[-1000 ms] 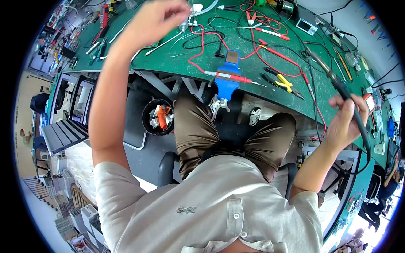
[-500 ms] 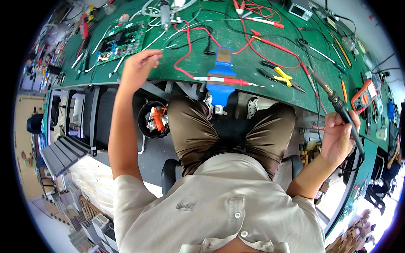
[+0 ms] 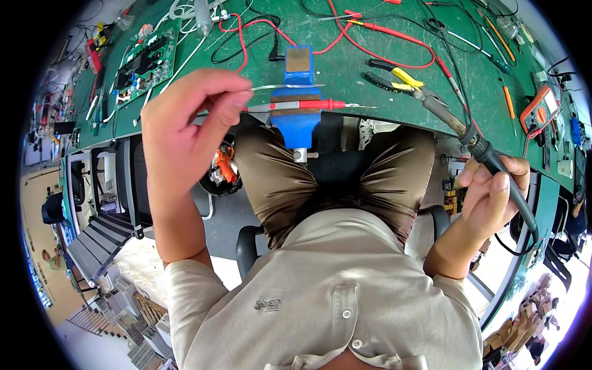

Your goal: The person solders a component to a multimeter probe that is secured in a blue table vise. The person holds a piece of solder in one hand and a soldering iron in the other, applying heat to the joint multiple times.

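A blue bench vise [image 3: 298, 92] sits at the near edge of the green mat [image 3: 345, 68], clamping a red test probe [image 3: 308, 105] that lies level across its jaws. My left hand [image 3: 191, 117] hovers just left of the vise. Its fingertips are pinched on a thin silvery wire [image 3: 290, 86] that runs right over the vise top. My right hand [image 3: 493, 191] is off the table's right front edge, gripping the black handle of a soldering iron [image 3: 475, 145]. The iron's tip points up-left toward the mat, well right of the vise.
A green circuit board [image 3: 145, 61] lies at the back left. Yellow-handled pliers [image 3: 401, 77], red and black leads [image 3: 382, 31] and an orange multimeter [image 3: 539, 108] lie to the right. A round bin [image 3: 225, 169] stands under the table by my knees.
My left hand has come back from the far side of the table to just left of the vise. My right hand with the soldering iron has stayed at the right edge, lowering slightly.
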Available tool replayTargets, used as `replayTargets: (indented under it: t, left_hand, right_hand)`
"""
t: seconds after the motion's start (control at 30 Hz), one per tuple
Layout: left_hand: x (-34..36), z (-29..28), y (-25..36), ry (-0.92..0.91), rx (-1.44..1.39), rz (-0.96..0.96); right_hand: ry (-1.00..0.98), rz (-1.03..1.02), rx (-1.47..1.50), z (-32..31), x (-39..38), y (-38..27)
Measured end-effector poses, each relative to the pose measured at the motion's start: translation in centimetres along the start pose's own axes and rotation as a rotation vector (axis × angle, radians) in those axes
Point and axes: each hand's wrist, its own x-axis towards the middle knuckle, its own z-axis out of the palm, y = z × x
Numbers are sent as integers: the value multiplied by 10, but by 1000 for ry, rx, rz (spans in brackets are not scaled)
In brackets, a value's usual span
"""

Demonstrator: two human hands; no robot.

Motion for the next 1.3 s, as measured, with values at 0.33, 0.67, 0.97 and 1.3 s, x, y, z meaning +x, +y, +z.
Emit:
replayTargets:
  t: [0.33, 0.67, 0.97, 1.3]
  left_hand:
    - [8, 34, -7, -87, 137, 247]
    - [14, 31, -9, -191, 149, 264]
    - [17, 29, -6, -197, 108, 224]
    - [18, 31, -5, -229, 67, 178]
  right_hand:
    - [26, 43, 28, 3, -6, 10]
    - [-1, 134, 22, 9, -4, 10]
    - [-22, 97, -7, 21, -3, 9]
    - [21, 120, -28, 18, -6, 8]
